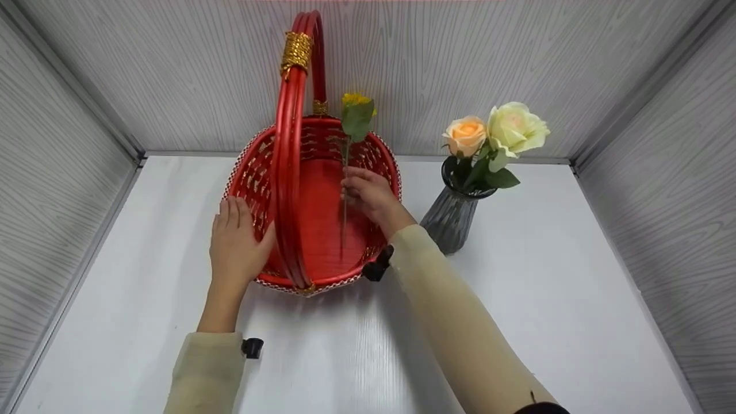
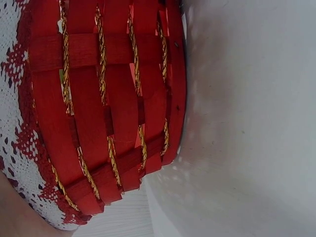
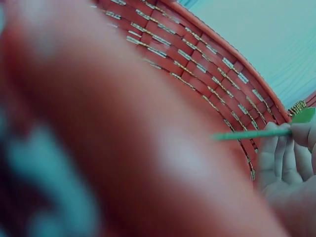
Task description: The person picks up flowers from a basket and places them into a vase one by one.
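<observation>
A red woven basket (image 1: 322, 270) with a tall arched handle stands on the white table. My left hand (image 1: 236, 241) rests on its left rim, fingers fairly straight and thumb spread toward the handle. The left wrist view shows the basket's outer wall (image 2: 123, 89) and lace-trimmed rim. Over the basket's inside, my right hand (image 1: 371, 195) pinches the stem of a yellow flower (image 1: 357, 115), held upright with its bloom above the back rim. In the right wrist view, the green stem (image 3: 252, 134) sticks out past my fingers; a blurred red shape hides much of that view.
A dark grey vase (image 1: 454, 221) stands right of the basket, close to my right forearm. It holds a peach rose (image 1: 466, 135) and a pale yellow rose (image 1: 517, 129). Grey wood-grain panels (image 1: 460, 57) enclose the back and sides of the table.
</observation>
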### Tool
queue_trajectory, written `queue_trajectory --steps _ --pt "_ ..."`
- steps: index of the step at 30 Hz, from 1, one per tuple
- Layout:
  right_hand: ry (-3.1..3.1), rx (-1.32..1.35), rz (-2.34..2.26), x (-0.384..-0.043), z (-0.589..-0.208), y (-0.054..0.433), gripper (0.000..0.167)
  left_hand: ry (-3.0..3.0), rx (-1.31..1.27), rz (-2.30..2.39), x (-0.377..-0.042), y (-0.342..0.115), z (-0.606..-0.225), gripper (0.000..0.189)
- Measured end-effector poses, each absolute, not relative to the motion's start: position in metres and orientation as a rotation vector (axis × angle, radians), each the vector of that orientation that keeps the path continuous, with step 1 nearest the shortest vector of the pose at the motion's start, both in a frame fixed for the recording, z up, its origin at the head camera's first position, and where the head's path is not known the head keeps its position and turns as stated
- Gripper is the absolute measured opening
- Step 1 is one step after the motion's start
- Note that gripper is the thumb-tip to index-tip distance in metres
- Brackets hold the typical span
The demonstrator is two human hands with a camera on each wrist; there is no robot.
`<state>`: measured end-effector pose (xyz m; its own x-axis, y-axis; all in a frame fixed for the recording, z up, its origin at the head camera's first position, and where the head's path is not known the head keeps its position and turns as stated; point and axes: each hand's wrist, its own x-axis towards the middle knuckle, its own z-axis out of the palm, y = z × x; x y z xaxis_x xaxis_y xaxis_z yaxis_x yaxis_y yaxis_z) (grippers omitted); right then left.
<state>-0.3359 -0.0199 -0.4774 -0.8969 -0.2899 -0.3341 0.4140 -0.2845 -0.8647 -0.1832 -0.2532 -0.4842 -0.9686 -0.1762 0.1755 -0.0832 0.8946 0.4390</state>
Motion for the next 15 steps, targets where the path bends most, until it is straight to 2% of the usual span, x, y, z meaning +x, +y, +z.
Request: queue_trajectory --steps 9,15 --pt "1.671 0.043 -2.112 -0.3328 -0.4769 -0.0208 0.025 -2.839 0.202 -0.654 -0.1825 -0.2532 -0.4841 0.082" --pt "1.732 0.05 -2.108 -0.3308 -0.4777 -0.0204 0.017 -2.853 0.203 -0.66 -0.1815 -0.2531 -0.4824 0.083"
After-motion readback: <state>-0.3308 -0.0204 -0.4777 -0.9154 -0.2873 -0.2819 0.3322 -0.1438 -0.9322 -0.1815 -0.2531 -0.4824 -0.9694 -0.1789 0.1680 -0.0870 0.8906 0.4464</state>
